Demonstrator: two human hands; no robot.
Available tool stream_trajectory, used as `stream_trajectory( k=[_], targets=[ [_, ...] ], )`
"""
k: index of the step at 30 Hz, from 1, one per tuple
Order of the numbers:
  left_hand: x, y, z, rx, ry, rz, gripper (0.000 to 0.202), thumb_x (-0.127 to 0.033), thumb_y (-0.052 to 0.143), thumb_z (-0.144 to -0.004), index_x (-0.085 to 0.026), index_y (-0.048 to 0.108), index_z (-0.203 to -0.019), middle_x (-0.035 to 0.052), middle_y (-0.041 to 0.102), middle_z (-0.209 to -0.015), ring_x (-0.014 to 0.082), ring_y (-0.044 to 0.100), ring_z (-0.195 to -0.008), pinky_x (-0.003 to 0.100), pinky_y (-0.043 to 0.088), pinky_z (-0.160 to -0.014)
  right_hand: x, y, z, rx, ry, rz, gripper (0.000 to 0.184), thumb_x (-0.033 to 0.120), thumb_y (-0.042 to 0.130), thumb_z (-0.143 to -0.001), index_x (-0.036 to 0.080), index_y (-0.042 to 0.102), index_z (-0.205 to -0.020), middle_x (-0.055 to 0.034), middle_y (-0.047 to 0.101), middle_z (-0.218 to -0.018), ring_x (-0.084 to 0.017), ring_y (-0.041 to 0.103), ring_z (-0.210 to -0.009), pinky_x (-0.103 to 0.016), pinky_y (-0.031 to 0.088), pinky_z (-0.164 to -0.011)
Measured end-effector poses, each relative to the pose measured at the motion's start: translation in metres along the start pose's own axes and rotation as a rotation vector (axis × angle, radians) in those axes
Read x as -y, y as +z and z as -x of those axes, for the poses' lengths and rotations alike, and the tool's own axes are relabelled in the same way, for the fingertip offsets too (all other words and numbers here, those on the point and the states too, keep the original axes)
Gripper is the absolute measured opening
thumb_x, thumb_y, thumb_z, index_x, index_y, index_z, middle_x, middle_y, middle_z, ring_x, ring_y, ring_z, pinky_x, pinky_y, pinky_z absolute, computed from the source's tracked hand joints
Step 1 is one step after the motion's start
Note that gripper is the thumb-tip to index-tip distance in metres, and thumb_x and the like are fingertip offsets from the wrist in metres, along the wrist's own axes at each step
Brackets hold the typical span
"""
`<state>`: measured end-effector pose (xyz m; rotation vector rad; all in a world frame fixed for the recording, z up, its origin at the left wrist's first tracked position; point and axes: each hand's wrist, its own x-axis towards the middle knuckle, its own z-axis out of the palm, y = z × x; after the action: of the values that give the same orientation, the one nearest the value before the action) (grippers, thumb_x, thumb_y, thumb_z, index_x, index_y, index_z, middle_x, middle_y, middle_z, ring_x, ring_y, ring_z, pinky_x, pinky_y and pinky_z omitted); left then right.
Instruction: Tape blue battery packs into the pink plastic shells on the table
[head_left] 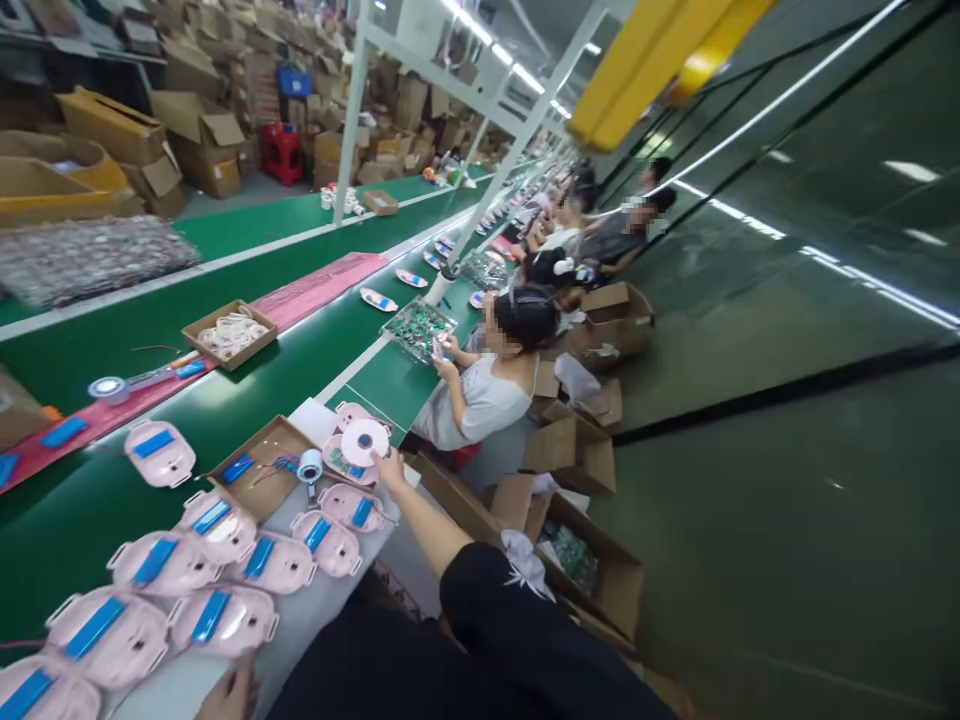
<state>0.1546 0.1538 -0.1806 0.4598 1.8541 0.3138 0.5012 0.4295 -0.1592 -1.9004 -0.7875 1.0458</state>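
Observation:
My right hand [391, 474] reaches forward and grips the edge of a white round roll [358, 447] with a dark centre. The roll is held above a pink plastic shell [335, 462] with a green circuit board in it. At the bottom edge, my left hand [231, 690] is partly cut off, close to the rim of a pink shell [225, 617] bearing a blue battery pack; its fingers are too indistinct to read. Several similar shells [161, 562] lie around on the light tabletop. A small white and grey roll [310, 466] stands beside the cardboard tray [259, 505], which holds blue packs and wires.
A green conveyor belt [315, 352] runs along the left, carrying pink shells. Across it sits a box of white cords [234, 334]. A co-worker [484, 385] sits ahead at a tray of circuit boards [417, 328]. Open cartons [577, 560] stand on the floor at right.

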Motion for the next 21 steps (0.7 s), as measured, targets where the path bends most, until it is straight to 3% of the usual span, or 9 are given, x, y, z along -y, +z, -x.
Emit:
stream_trajectory(
  k=[2,3,6,8,10,12,14,17,21],
  targets=[
    [0.005,0.006,-0.012,0.072,-0.173,0.215,0.032,-0.054,0.054,-0.089,-0.027,0.062,-0.076,0.0106,0.075,-0.075,0.0357,0.078,-0.085,0.047,0.064,-0.083,-0.016,-0.007,0.016,-0.102,0.01,0.061,0.033,0.028,0.073,-0.082,0.019,0.061,-0.111,-0.0099,0.066,-0.115,-0.027,0.058,-0.118,-0.032,0.049,-0.094],
    [0.0,0.011,-0.009,0.082,-0.193,0.323,0.029,-0.051,0.054,-0.091,-0.026,0.062,-0.078,0.0109,0.076,-0.077,0.0336,0.078,-0.085,0.045,0.064,-0.085,-0.027,-0.014,0.031,-0.068,0.024,0.105,0.028,0.029,0.069,-0.084,0.02,0.062,-0.11,-0.0078,0.067,-0.11,-0.026,0.06,-0.112,-0.031,0.05,-0.091],
    [-0.028,0.029,0.018,0.056,-0.054,0.526,0.017,-0.033,0.052,-0.097,-0.024,0.061,-0.085,0.0114,0.077,-0.085,0.0278,0.079,-0.091,0.044,0.06,-0.098,-0.067,-0.033,0.094,0.296,0.141,0.255,0.01,0.029,0.06,-0.091,0.02,0.065,-0.093,-0.0001,0.066,-0.08,-0.017,0.062,-0.075,-0.026,0.05,-0.071],
    [-0.04,0.036,0.024,0.011,0.009,0.523,0.016,-0.022,0.051,-0.097,-0.024,0.058,-0.082,0.0122,0.077,-0.089,0.0267,0.077,-0.1,0.046,0.058,-0.103,-0.095,-0.035,0.138,0.551,0.233,0.305,0.02,0.032,0.06,-0.093,0.019,0.063,-0.079,0.0011,0.063,-0.068,-0.013,0.056,-0.059,-0.022,0.045,-0.059],
    [-0.034,0.035,0.016,-0.017,-0.002,0.529,0.013,-0.02,0.059,-0.093,-0.023,0.06,-0.081,0.0123,0.078,-0.092,0.0282,0.077,-0.104,0.047,0.058,-0.101,-0.117,-0.023,0.174,0.686,0.302,0.312,0.027,0.036,0.063,-0.093,0.017,0.062,-0.074,-0.0001,0.066,-0.068,-0.011,0.054,-0.052,-0.02,0.04,-0.052],
    [-0.014,0.027,0.008,-0.036,0.004,0.528,0.013,-0.023,0.06,-0.093,-0.023,0.062,-0.081,0.0132,0.078,-0.092,0.0301,0.077,-0.103,0.05,0.06,-0.098,-0.129,-0.001,0.202,0.747,0.38,0.292,0.03,0.042,0.065,-0.094,0.016,0.063,-0.08,-0.0028,0.071,-0.077,-0.009,0.057,-0.049,-0.018,0.036,-0.046],
    [0.011,0.016,0.011,-0.036,0.03,0.511,0.016,-0.027,0.058,-0.094,-0.023,0.064,-0.08,0.0144,0.078,-0.091,0.0309,0.077,-0.099,0.05,0.061,-0.095,-0.13,0.025,0.219,0.717,0.47,0.247,0.036,0.051,0.064,-0.096,0.015,0.063,-0.088,-0.0064,0.073,-0.084,-0.011,0.061,-0.049,-0.017,0.033,-0.041],
    [0.043,0.001,0.027,-0.02,0.079,0.453,0.021,-0.032,0.056,-0.092,-0.021,0.066,-0.076,0.0152,0.077,-0.085,0.0306,0.078,-0.088,0.046,0.062,-0.088,-0.117,0.058,0.226,0.561,0.582,0.142,0.048,0.063,0.055,-0.098,0.016,0.06,-0.096,-0.0093,0.073,-0.084,-0.013,0.064,-0.05,-0.018,0.032,-0.039],
    [0.06,-0.013,0.047,-0.019,0.127,0.353,0.025,-0.038,0.061,-0.085,-0.02,0.064,-0.068,0.0147,0.072,-0.071,0.0288,0.075,-0.072,0.04,0.062,-0.072,-0.094,0.08,0.216,0.344,0.512,0.022,0.04,0.059,0.054,-0.098,0.02,0.054,-0.092,-0.0039,0.068,-0.074,-0.013,0.061,-0.049,-0.017,0.034,-0.042]
  ],
)
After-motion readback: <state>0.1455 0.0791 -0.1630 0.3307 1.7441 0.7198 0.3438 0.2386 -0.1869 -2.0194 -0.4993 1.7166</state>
